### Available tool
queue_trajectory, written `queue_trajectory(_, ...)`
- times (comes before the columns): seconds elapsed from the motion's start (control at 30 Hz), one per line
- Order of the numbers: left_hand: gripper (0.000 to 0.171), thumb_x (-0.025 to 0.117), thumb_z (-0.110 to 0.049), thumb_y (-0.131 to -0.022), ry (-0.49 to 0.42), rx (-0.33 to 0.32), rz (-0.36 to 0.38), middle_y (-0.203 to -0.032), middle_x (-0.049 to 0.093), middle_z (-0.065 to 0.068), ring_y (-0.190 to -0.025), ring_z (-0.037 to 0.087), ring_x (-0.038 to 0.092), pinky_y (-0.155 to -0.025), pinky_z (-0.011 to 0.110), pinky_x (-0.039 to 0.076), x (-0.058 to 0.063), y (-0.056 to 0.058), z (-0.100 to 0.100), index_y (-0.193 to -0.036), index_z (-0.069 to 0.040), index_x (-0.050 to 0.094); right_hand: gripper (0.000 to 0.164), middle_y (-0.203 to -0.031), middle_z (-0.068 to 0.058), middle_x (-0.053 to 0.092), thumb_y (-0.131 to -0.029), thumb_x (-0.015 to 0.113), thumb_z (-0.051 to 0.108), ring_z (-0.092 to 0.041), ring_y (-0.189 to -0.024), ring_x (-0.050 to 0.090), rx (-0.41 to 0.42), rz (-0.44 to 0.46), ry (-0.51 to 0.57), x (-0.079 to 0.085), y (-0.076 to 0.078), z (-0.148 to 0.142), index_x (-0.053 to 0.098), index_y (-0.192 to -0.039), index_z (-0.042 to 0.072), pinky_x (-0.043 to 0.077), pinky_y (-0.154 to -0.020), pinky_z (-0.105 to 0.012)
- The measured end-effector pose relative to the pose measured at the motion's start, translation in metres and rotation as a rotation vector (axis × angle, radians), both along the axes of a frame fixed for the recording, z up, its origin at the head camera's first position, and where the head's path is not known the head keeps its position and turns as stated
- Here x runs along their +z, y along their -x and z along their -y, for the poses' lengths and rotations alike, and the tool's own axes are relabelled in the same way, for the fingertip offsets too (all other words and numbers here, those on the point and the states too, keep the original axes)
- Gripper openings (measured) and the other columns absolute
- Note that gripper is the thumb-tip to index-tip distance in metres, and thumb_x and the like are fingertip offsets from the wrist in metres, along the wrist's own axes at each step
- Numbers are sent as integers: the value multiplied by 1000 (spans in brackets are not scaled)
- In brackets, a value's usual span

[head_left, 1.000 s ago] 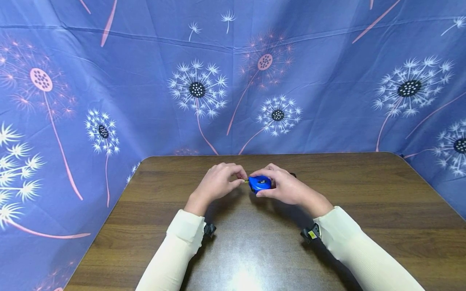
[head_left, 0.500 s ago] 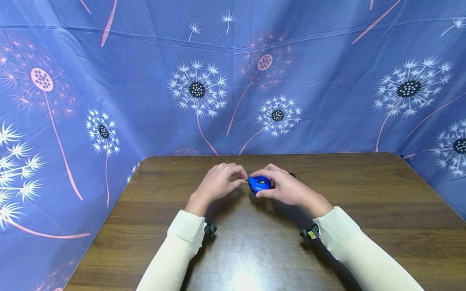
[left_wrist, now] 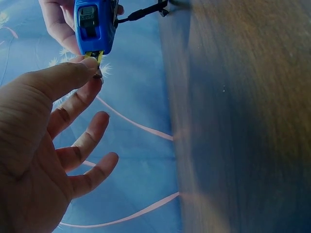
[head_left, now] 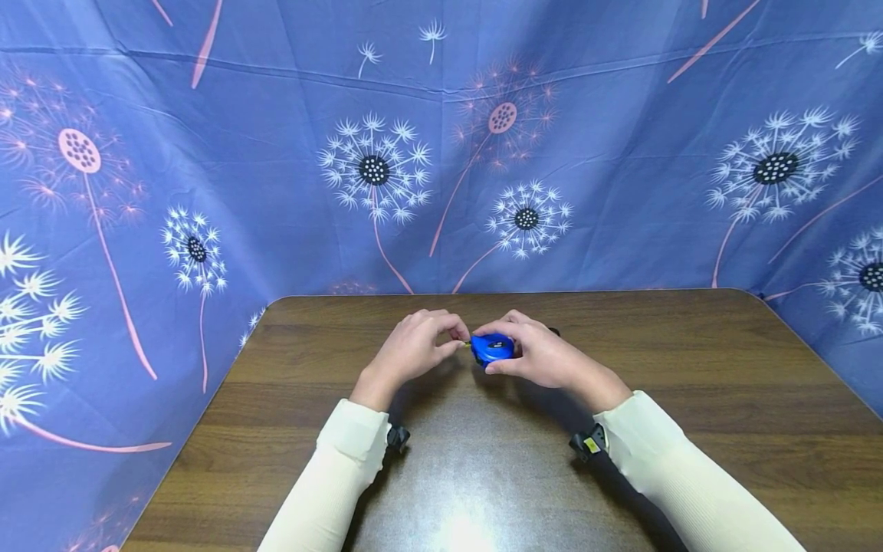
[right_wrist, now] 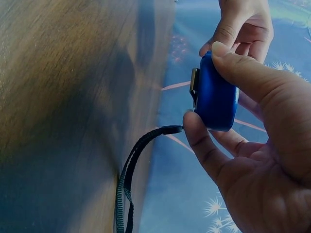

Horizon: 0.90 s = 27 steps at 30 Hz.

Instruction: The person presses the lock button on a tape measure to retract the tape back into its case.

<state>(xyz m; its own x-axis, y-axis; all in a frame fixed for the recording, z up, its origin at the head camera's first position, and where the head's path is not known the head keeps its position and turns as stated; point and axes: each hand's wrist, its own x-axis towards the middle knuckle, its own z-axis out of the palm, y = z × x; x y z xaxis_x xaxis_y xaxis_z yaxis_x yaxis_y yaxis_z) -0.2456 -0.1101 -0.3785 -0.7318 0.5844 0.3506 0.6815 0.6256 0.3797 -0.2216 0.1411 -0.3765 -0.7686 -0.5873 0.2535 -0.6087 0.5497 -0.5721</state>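
Observation:
A blue tape measure is held above the table by my right hand, thumb on the near side and fingers on the far side. My left hand pinches the short yellow end of the blade between thumb and index finger, just outside the case mouth. Its other fingers are loosely bent in the left wrist view. A black lock button shows on the case there. From the case hangs a black wrist strap, seen in the right wrist view along with a metal belt clip.
Both hands are over a brown wood-grain table. Behind and to the left hangs a blue cloth with dandelion prints, meeting the table's far edge. Dark camera mounts sit at the wrists.

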Motion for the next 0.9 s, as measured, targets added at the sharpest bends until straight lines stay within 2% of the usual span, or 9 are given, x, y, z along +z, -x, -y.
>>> queue_trajectory(0.13,8,77,-20,-95,-5,-1,-3,-96,70,-13,-98,20,69,-90,39,51,0,0,0,-99,-25,74,53,-119,-6,59,-88,85,24,-20,-98,59,1,-1,1,0,0,0,66,-136,16,53,-80,-36)
queue_trajectory(0.37,9,78,-21,-95,14,8,-27,-96,70,-16,-96,10,65,-90,36,51,0,-1,0,-99,-27,74,53,-118,-6,59,-88,85,24,-20,-97,58,0,1,1,0,-1,1,66,-136,14,53,-80,-36)
queue_trajectory(0.5,9,78,-20,-95,16,4,-39,-95,70,-15,-96,13,67,-90,36,51,-1,0,-1,-99,-27,74,53,-117,-5,59,-88,85,24,-19,-96,58,2,5,5,-1,-1,0,66,-136,15,52,-79,-35)
queue_trajectory(0.73,10,79,-18,-92,14,1,-110,-95,71,-13,-93,18,69,-86,39,51,0,1,-1,-98,-24,74,53,-117,-6,58,-89,84,25,-20,-96,59,3,26,3,2,-2,1,64,-138,16,53,-80,-36)
queue_trajectory(0.9,10,78,-16,-92,-12,-7,-98,-96,72,-11,-95,21,70,-87,40,51,-1,1,0,-99,-22,75,51,-115,-6,57,-89,84,24,-20,-94,58,-11,21,3,3,-1,0,65,-136,19,52,-79,-36)
